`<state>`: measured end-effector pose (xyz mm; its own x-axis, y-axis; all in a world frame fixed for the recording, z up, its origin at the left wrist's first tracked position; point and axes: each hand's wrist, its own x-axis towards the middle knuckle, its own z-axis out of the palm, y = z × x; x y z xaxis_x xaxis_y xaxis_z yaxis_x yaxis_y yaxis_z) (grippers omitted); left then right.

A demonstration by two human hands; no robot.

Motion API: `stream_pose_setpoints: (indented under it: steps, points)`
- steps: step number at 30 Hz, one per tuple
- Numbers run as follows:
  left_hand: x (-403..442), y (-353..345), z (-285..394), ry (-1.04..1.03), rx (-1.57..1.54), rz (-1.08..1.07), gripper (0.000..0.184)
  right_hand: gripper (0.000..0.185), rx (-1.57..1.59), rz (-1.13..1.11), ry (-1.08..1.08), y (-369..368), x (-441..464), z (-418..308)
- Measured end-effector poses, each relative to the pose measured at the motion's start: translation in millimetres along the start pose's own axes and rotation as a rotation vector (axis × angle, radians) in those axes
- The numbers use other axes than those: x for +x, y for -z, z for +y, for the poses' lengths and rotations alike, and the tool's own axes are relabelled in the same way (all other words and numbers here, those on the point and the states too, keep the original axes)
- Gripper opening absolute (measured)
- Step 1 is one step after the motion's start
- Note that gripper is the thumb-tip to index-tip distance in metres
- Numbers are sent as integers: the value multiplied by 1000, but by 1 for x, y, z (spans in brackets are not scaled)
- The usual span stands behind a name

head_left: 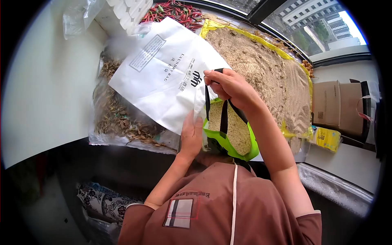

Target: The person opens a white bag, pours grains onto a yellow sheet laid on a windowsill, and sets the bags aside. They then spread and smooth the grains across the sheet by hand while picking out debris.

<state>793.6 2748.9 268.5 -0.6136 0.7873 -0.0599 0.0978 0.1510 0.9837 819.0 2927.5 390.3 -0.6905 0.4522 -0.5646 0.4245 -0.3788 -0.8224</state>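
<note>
A white laundry bag (pixel 163 73) with dark print lies slanted across the sill. My left hand (pixel 191 136) rests against its lower edge, and the fingertips are partly hidden by the white material. Just right of it stands a bright green bag (pixel 254 148) with black handles, holding pale grain (pixel 230 128). My right hand (pixel 230 87) is closed around a black handle (pixel 207 98) above the green bag, next to the print on the white bag.
Brown grain (pixel 261 65) spreads over a yellow-edged sheet behind the green bag. Red chillies (pixel 173 13) lie at the back, and dried pods (pixel 118 110) at the left. Cardboard boxes (pixel 337 102) and a yellow packet (pixel 327 139) sit at the right by the window.
</note>
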Motion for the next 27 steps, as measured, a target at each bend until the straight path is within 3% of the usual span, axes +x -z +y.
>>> stream_pose_setpoints:
  steps: [4, 7, 10, 11, 14, 17, 20, 22, 23, 25, 26, 27]
  points:
    - [0, 1, 13, -45, 147, -21, 49, 36, -49, -35, 0, -6, 17, 0]
    - [5, 9, 12, 199, -7, -7, 52, 43, -98, -40, 42, -14, 26, 4]
    - [3, 22, -5, 406, 189, -146, 43, 45, -190, 44, 60, -17, 30, 8]
    - [-9, 18, -25, 261, 178, -63, 44, 47, -208, 42, 78, -17, 32, 9]
    - [-25, 17, -19, 260, 96, 49, 46, 46, -127, -38, 109, -22, 40, 20]
    - [-13, 17, -5, 317, 55, 26, 48, 42, -155, -83, 124, -33, 44, 21]
    - [-10, 20, -18, 327, 109, 7, 50, 38, -407, -197, 149, -31, 33, 18]
    - [-11, 21, -27, 344, 100, 11, 51, 37, -731, -255, 207, -25, 3, 12]
    - [-10, 23, -29, 359, 68, 17, 52, 33, -993, -280, 354, -24, -19, 8]
    - [-8, 23, -31, 367, 60, 55, 54, 21, -1209, -275, 314, -24, -51, 43]
    - [-7, 22, -31, 338, 83, 64, 54, 20, -1246, -287, 559, -16, -66, 62]
    - [-8, 22, -29, 311, 108, 70, 54, 23, -1153, -241, 642, -13, -77, 73]
